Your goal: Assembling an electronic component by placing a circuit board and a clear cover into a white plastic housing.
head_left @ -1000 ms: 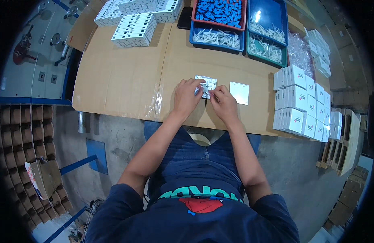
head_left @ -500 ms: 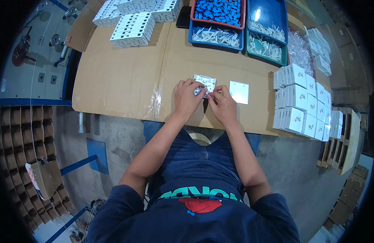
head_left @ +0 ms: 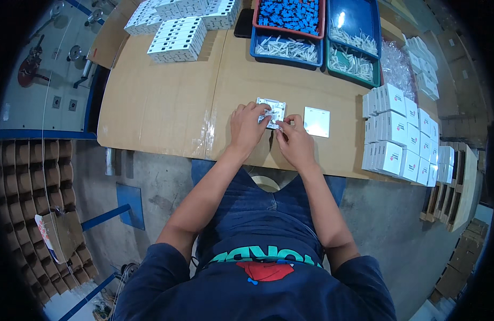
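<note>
A white square plastic housing (head_left: 277, 109) lies on the cardboard-covered table, its inner parts facing up. My left hand (head_left: 247, 127) reaches over its left side, thumb and fingers closed at the small white parts inside; fingers hide part of it. At the housing's lower right corner, my right hand (head_left: 295, 140) has thumb and forefinger pinched together. Whatever is between those fingertips is too small to make out. Just right of my right hand, a flat white square cover (head_left: 317, 122) rests on the table, apart from the housing.
Far back stand a red tray (head_left: 323, 21) of blue parts, blue trays (head_left: 287, 63) and a green tray (head_left: 354, 77) with slim white pieces. Stacked white boxes (head_left: 391, 128) stand at the right edge; more white units (head_left: 177, 40) are piled at the back left. A dark flat object (head_left: 243, 23) lies nearby.
My fingertips have moved apart slightly. The left ones sit further over the housing, the right ones lower at its corner, and more of its inside shows.
</note>
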Demonstrator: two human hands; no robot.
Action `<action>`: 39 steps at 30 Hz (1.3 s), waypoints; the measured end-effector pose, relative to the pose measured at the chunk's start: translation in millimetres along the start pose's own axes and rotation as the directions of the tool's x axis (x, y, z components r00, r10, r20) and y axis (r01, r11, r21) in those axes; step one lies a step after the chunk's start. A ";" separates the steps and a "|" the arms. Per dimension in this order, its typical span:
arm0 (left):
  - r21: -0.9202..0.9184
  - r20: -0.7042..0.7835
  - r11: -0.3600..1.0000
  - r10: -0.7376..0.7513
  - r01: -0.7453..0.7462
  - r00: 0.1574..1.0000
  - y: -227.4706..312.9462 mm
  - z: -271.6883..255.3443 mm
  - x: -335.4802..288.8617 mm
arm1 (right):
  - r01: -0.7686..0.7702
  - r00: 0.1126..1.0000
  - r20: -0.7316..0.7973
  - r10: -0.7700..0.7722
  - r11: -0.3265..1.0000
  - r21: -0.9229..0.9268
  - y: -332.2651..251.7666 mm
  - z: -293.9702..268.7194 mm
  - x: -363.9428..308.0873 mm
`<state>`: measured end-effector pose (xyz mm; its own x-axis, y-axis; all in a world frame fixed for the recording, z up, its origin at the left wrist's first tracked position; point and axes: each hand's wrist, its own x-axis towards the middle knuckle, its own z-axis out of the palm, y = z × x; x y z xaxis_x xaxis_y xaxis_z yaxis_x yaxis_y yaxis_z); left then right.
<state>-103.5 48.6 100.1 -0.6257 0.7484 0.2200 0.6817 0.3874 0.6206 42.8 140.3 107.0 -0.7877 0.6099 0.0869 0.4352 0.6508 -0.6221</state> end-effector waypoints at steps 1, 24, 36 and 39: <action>0.000 -0.001 1.000 0.001 -0.001 1.000 -2.5 1.9 -2.0 | 0.008 1.000 -0.006 -0.008 1.000 0.015 -0.2 0.5 -0.7; 0.005 0.024 1.000 0.001 -0.001 1.000 -11.9 -0.4 -12.5 | -0.010 0.999 0.031 0.009 0.999 0.050 1.9 0.8 -2.7; -0.099 0.201 0.941 -0.301 0.325 0.932 -4.9 -9.2 -8.2 | -0.004 1.000 0.029 0.002 0.997 0.075 6.0 2.2 -2.1; 0.017 0.085 0.992 -0.128 0.127 0.988 -6.3 -5.7 -16.4 | -0.015 0.999 0.035 0.012 0.997 0.073 5.2 1.2 -2.7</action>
<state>-99.6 30.8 96.8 -0.6734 0.7356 0.0741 0.6031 0.4886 0.6305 46.7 141.5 102.6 -0.7971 0.6016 0.0519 0.4138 0.6069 -0.6786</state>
